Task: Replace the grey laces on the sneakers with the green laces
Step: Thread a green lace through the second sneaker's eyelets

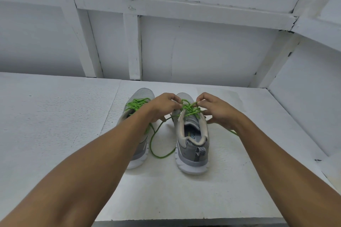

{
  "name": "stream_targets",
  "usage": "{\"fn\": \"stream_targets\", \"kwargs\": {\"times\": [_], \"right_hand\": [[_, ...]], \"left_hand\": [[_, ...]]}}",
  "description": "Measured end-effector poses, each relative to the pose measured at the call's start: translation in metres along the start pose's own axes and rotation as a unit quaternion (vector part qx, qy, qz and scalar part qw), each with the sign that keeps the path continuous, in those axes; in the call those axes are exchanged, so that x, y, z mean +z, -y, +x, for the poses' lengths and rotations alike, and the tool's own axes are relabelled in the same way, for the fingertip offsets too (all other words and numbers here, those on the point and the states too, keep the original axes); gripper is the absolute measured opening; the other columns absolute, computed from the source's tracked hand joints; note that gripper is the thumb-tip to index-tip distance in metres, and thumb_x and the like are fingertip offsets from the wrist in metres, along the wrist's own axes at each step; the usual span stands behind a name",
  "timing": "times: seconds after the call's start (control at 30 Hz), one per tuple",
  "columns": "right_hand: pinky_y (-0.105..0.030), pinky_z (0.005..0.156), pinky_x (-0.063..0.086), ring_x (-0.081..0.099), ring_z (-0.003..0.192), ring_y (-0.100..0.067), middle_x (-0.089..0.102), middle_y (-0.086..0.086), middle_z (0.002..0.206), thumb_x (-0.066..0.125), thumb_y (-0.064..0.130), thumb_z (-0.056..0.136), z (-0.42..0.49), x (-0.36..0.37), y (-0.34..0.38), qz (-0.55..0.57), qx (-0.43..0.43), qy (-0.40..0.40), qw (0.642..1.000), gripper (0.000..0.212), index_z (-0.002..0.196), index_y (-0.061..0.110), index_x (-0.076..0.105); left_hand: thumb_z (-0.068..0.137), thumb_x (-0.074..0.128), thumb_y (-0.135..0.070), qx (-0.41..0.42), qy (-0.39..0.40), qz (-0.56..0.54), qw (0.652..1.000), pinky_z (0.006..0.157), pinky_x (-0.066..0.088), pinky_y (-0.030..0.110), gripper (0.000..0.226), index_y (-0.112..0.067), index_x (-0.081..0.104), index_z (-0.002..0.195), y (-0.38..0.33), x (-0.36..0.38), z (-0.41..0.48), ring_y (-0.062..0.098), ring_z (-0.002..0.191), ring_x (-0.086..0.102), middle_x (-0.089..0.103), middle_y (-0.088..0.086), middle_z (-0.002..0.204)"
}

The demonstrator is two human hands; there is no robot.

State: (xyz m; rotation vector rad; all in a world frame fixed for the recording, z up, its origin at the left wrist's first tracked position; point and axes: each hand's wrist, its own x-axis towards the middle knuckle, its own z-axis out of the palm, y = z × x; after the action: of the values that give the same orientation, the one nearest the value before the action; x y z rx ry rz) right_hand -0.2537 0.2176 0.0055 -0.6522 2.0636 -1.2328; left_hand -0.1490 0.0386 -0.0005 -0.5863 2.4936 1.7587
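Our left hand and right hand both pinch the green lace, which lies between our fingers atop the right sneaker, its length running straight away from us.

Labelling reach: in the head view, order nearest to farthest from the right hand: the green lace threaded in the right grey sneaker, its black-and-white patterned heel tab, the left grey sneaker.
1. The green lace: pinched by the right hand.
2. The black-and-white patterned heel tab: below the hand.
3. The left grey sneaker: across, on the left.
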Motion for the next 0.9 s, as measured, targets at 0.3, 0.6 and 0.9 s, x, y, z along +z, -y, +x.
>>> {"fn": "stream_targets", "kwargs": {"times": [0.3, 0.6, 0.9], "right_hand": [[-0.043, 0.080, 0.046, 0.054, 0.091, -0.020, 0.068, -0.008, 0.099, 0.059, 0.015, 0.096, -0.004, -0.002, -0.016, -0.033, -0.029, -0.014, 0.999, 0.013, 0.089, 0.022, 0.067], [-0.047, 0.082, 0.044, 0.061, 0.095, -0.023, 0.070, 0.004, 0.107, 0.050, 0.023, 0.096, -0.003, 0.001, -0.003, 0.070, 0.001, 0.004, 0.998, 0.011, 0.086, 0.025, 0.053], [-0.063, 0.097, 0.045, 0.060, 0.108, -0.022, 0.069, -0.001, 0.105, 0.055, 0.019, 0.098, -0.009, -0.002, -0.016, 0.011, -0.009, 0.010, 1.000, 0.014, 0.102, 0.023, 0.068]], "left_hand": [[0.094, 0.061, -0.026, 0.016, 0.002, -0.005, 1.000, 0.054, 0.036, 0.026, 0.010, -0.019, 0.057, 0.087, -0.001, 0.000, 0.002, 0.019, 0.077, 0.045, 0.054, 0.006, 0.080], [0.091, 0.064, -0.029, 0.011, -0.002, -0.002, 1.000, 0.059, 0.037, 0.028, 0.011, -0.022, 0.060, 0.086, 0.002, -0.001, 0.002, 0.019, 0.083, 0.048, 0.060, 0.002, 0.084], [0.093, 0.063, -0.028, 0.010, -0.016, 0.002, 1.000, 0.064, 0.038, 0.030, 0.011, -0.020, 0.061, 0.087, 0.001, 0.002, -0.003, 0.017, 0.079, 0.047, 0.059, 0.002, 0.079]]}}
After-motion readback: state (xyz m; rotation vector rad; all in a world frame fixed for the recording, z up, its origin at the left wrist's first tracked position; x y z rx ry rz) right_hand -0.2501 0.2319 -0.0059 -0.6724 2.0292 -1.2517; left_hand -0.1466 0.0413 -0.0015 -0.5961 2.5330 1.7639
